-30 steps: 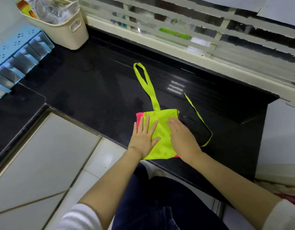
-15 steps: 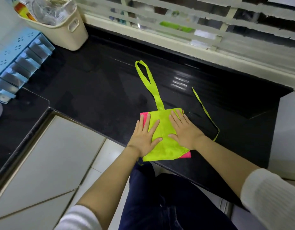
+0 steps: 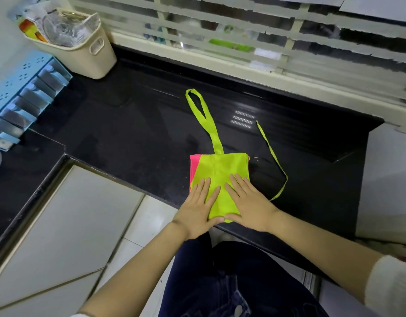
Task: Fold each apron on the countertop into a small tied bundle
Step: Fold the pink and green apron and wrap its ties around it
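In the head view, the left grip (image 3: 198,208) and right grip (image 3: 249,203) are pressing flat, fingers straight and grasping nothing, on the near half of the folded lime-and-pink apron (image 3: 220,168) at the desk (image 3: 140,133) edge, likely smoothing its creases, its neck loop (image 3: 202,115) trailing beyond them.

Your folded lime-green and pink fabric apron (image 3: 220,172) lies on the black polished stone countertop (image 3: 128,133), at its near edge in front of you. Your left hand (image 3: 197,209) and right hand (image 3: 247,202) lie flat side by side on its near half. Its wide looped strap (image 3: 204,117) runs back toward the white slatted window (image 3: 243,42); its thin tie strap (image 3: 275,161) curves off right. The beige plastic basket (image 3: 87,56) stands in the far left corner, with the pale blue metal rack (image 3: 21,97) to its left and nearer you.
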{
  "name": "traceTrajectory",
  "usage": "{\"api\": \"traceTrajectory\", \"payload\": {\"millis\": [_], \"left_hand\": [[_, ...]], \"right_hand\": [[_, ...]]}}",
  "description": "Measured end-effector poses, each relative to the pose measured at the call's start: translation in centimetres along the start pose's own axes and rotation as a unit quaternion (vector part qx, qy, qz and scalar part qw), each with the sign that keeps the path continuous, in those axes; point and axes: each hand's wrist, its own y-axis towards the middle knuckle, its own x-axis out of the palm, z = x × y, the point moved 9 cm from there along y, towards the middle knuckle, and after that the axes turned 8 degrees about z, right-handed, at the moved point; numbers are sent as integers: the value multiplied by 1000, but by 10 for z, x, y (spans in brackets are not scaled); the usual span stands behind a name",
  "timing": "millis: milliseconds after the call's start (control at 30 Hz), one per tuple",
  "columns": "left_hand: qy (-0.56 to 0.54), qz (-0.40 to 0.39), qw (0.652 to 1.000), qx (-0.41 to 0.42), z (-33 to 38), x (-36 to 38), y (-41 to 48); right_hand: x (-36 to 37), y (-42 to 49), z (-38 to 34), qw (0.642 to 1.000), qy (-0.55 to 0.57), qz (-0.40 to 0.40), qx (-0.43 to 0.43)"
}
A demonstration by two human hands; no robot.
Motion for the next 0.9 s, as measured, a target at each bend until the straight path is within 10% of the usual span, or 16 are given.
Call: {"api": "traceTrajectory", "payload": {"millis": [333,500,900], "left_hand": [[73,74,992,74,5,0,-23],[-122,64,989,54,6,-7,-36],[-556,139,785,-235,-40,-25,-32]], "right_hand": [[9,-31,-10,997,46,21,-50],[9,-48,-12,990,112,1,-91],[-11,-44,61,871,448,110,170]]}}
